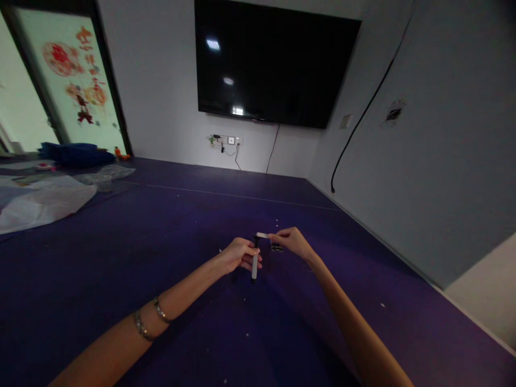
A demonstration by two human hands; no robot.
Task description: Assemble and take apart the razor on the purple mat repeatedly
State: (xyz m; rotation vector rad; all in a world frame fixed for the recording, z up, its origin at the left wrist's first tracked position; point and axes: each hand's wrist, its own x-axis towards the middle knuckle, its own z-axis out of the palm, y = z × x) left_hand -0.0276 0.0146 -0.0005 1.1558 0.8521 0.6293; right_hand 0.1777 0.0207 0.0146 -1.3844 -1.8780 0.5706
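Note:
My left hand (239, 255) is closed around a short white stick with black ends (255, 265), held nearly upright. My right hand (291, 242) pinches a small flat white piece (263, 235) between thumb and fingers. The piece's left end meets the black top of the stick; whether the two are joined I cannot tell. Just below my right fingers shows a small dark rectangular item (277, 248) with pale marks; whether it is held or lies on the surface is unclear. Two bracelets circle my left forearm.
A dark purple surface (169, 301) stretches under my hands, dotted with small white bits. At the left lie white plastic sheeting (52, 201) and a blue bundle (76, 154). A television (274, 59) hangs on the wall, and a black cable (360, 118) dangles at the right.

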